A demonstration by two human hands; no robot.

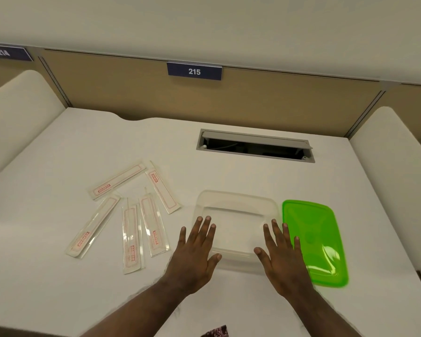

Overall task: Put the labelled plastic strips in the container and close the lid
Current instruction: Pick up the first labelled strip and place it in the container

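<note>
A clear, empty plastic container (236, 205) sits on the white desk. Its green lid (319, 229) lies flat just to its right. Several clear plastic strips with red labels (131, 234) are scattered on the desk to the left of the container. My left hand (195, 254) is spread flat over the container's near left corner. My right hand (283, 259) is spread flat over its near right corner, partly above the lid's left edge. Both hands hold nothing.
An open cable slot (255, 147) is set into the desk behind the container. A tan partition with a sign reading 215 (194, 71) stands at the back. A dark patterned item (215, 332) shows at the near edge.
</note>
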